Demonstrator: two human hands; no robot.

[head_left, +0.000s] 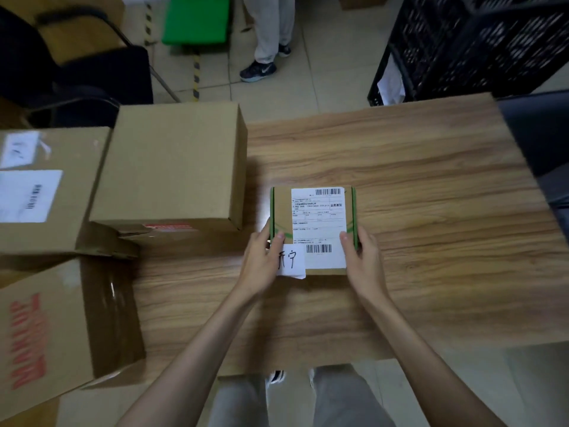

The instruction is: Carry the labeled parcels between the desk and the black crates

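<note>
- Wood-grain laminate covers the desk [415, 186], its grain running left to right across the view; pale floor tiles [332, 57] lie beyond its far edge and below its near edge.
- Black crates [480, 41] of perforated plastic stand stacked on the floor past the desk's far right corner, with something white showing through at their lower left.
- Plain brown carton [172, 167] sits at the desk's left edge; a second carton [46, 192] bearing white labels lies to its left, and a taped carton with red lettering [55, 328] sits nearer the camera.
- Beyond the cartons are a black chair [77, 75], a green block [197, 20], and another person's legs and dark trainers [261, 63] on the tiles.
- Small kraft parcel [312, 231] with green side trim lies flat near the middle of the desk, close to the plain carton but apart from it.
- Its long axis runs away from the wearer, near edge to far edge; the shipping label [318, 223] faces up with its print upright to the wearer, and a handwritten white slip [292, 261] sticks out at the near left corner.
- Left hand [261, 263] grips the parcel's left side, thumb on top.
- Right hand [361, 260] grips the right side likewise, so both hands clasp the parcel between them.
</note>
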